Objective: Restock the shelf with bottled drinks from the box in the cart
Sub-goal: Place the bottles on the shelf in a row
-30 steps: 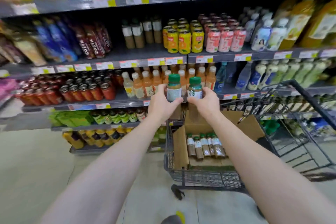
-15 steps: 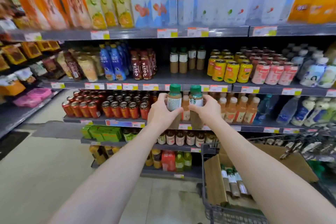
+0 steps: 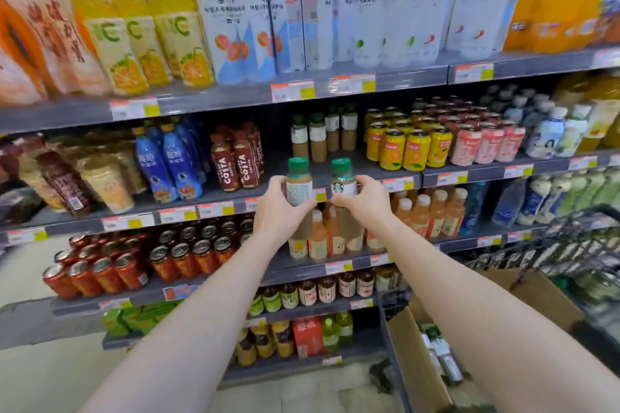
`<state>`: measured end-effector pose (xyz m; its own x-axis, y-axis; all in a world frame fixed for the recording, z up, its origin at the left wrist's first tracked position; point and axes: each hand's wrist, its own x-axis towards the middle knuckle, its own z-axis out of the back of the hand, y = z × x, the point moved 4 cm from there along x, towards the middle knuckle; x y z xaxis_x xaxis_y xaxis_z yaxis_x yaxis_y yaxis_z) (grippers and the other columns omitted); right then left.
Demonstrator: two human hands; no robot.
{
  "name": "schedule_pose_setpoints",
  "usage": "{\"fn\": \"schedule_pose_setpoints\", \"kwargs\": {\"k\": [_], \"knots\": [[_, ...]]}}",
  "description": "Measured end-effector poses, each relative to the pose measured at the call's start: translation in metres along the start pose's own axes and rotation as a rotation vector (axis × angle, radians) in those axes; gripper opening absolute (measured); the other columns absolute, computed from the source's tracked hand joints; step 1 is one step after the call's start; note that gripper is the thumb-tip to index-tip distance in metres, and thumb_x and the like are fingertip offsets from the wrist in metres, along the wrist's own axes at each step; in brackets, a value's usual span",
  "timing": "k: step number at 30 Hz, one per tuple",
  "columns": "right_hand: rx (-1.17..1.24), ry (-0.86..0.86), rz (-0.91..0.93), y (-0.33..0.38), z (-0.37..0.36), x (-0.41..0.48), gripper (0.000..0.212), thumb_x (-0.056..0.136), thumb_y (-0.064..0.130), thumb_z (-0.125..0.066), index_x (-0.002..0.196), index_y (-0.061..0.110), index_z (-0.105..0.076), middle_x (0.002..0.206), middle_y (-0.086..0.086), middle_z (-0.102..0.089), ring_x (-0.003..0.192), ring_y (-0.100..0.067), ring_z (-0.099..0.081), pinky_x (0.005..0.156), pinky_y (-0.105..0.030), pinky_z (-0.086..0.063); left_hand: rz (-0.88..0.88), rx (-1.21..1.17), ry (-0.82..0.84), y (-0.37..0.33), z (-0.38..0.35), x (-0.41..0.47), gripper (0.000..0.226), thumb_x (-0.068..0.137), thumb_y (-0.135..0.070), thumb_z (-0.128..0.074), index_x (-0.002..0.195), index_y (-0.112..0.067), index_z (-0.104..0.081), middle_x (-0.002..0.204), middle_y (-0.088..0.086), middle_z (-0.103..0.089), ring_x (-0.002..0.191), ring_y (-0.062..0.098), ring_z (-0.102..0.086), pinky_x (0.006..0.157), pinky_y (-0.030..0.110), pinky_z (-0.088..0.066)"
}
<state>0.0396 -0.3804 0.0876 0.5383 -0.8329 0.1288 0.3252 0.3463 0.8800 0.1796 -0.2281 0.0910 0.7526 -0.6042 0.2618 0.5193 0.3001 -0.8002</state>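
Observation:
My left hand (image 3: 280,208) grips a green-capped coffee bottle (image 3: 298,178) upright. My right hand (image 3: 362,199) grips a second green-capped coffee bottle (image 3: 342,178) beside it. Both bottles are raised in front of the edge of the grey shelf (image 3: 352,166), below a short row of matching bottles (image 3: 317,137) that stands further back on it. The cardboard box (image 3: 416,369) in the cart (image 3: 392,329) sits at the lower right, with more bottles (image 3: 439,355) inside.
Red Costa bottles (image 3: 235,157) stand left of the gap on that shelf, yellow cans (image 3: 406,144) right of it. Orange juice bottles (image 3: 426,214) fill the shelf below. Large bottles (image 3: 302,17) line the shelf above. The cart's wire frame (image 3: 570,238) rises at right.
Both hands have lifted the two bottles up from over the cart to the level of the shelf with the matching bottles. The view has tilted up and moved closer to the shelves.

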Motion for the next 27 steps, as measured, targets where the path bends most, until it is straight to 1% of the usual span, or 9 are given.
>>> {"fn": "schedule_pose_setpoints", "kwargs": {"k": [2, 5, 9, 11, 14, 15, 19, 23, 27], "knots": [[-0.006, -0.013, -0.013, -0.005, 0.001, 0.016, 0.046, 0.074, 0.032, -0.086, 0.113, 0.02, -0.065, 0.1, 0.008, -0.069, 0.086, -0.007, -0.065, 0.075, -0.029, -0.055, -0.026, 0.031, 0.02, -0.001, -0.009, 0.015, 0.063, 0.076, -0.049, -0.085, 0.125, -0.03, -0.051, 0.11, -0.012, -0.065, 0.1, 0.011, -0.063, 0.082, 0.032, -0.052], [-0.007, -0.027, -0.008, -0.01, 0.001, 0.049, 0.051, 0.067, 0.039, -0.085, 0.112, 0.022, -0.068, 0.099, 0.008, -0.072, 0.09, -0.011, -0.068, 0.08, -0.038, -0.059, -0.042, 0.036, 0.059, 0.0, -0.028, 0.037, 0.066, 0.074, -0.055, -0.084, 0.126, -0.034, -0.049, 0.112, -0.011, -0.067, 0.099, 0.011, -0.066, 0.084, 0.037, -0.059], [-0.009, -0.028, 0.027, -0.01, 0.0, 0.1, 0.047, 0.074, 0.034, -0.085, 0.115, 0.021, -0.066, 0.103, 0.008, -0.07, 0.094, -0.011, -0.065, 0.075, -0.028, -0.052, -0.033, 0.074, 0.054, 0.0, -0.045, 0.071, 0.066, 0.073, -0.055, -0.083, 0.125, -0.037, -0.047, 0.113, -0.012, -0.067, 0.101, 0.011, -0.066, 0.084, 0.039, -0.059], [0.002, -0.018, 0.032, -0.011, -0.001, 0.129, 0.048, 0.075, 0.033, -0.085, 0.116, 0.018, -0.065, 0.103, 0.008, -0.068, 0.094, -0.012, -0.064, 0.074, -0.027, -0.051, -0.013, 0.053, 0.034, -0.003, -0.052, 0.09, 0.067, 0.072, -0.054, -0.083, 0.126, -0.036, -0.048, 0.114, -0.012, -0.068, 0.101, 0.011, -0.066, 0.085, 0.04, -0.059], [0.03, -0.01, 0.023, -0.02, -0.008, 0.17, 0.07, 0.065, 0.046, -0.085, 0.125, 0.016, -0.063, 0.113, 0.002, -0.07, 0.101, -0.018, -0.067, 0.084, -0.038, -0.058, 0.025, 0.01, -0.003, -0.004, -0.061, 0.115, 0.066, 0.073, -0.05, -0.085, 0.125, -0.034, -0.049, 0.11, -0.012, -0.068, 0.099, 0.009, -0.067, 0.083, 0.035, -0.059], [0.052, -0.016, 0.015, -0.024, -0.01, 0.181, 0.073, 0.063, 0.048, -0.084, 0.126, 0.016, -0.063, 0.114, 0.001, -0.071, 0.103, -0.019, -0.067, 0.087, -0.04, -0.058, 0.038, -0.002, -0.011, -0.004, -0.064, 0.121, 0.065, 0.073, -0.049, -0.086, 0.124, -0.034, -0.049, 0.106, -0.014, -0.067, 0.097, 0.007, -0.067, 0.082, 0.032, -0.058], [0.128, -0.028, 0.019, -0.029, -0.017, 0.221, 0.063, 0.066, 0.038, -0.088, 0.12, 0.016, -0.065, 0.112, -0.001, -0.072, 0.101, -0.021, -0.068, 0.089, -0.041, -0.057, 0.079, -0.056, -0.03, -0.003, -0.079, 0.143, 0.063, 0.073, -0.042, -0.089, 0.124, -0.029, -0.053, 0.098, -0.018, -0.066, 0.091, -0.001, -0.065, 0.074, 0.02, -0.053], [0.13, 0.008, 0.045, -0.038, -0.026, 0.247, 0.059, 0.072, 0.028, -0.088, 0.124, 0.015, -0.063, 0.117, -0.005, -0.071, 0.107, -0.024, -0.067, 0.092, -0.035, -0.053, 0.091, -0.06, -0.026, 0.001, -0.089, 0.155, 0.06, 0.073, -0.041, -0.09, 0.12, -0.031, -0.054, 0.1, -0.015, -0.068, 0.089, 0.001, -0.067, 0.069, 0.015, -0.051], [0.138, 0.019, 0.079, -0.05, -0.033, 0.26, 0.059, 0.078, 0.035, -0.083, 0.13, 0.018, -0.061, 0.122, -0.003, -0.07, 0.112, -0.023, -0.064, 0.093, -0.031, -0.05, 0.074, -0.078, -0.026, -0.001, -0.092, 0.165, 0.06, 0.074, -0.042, -0.09, 0.12, -0.032, -0.053, 0.103, -0.014, -0.068, 0.088, 0.001, -0.068, 0.066, 0.012, -0.051]]}}
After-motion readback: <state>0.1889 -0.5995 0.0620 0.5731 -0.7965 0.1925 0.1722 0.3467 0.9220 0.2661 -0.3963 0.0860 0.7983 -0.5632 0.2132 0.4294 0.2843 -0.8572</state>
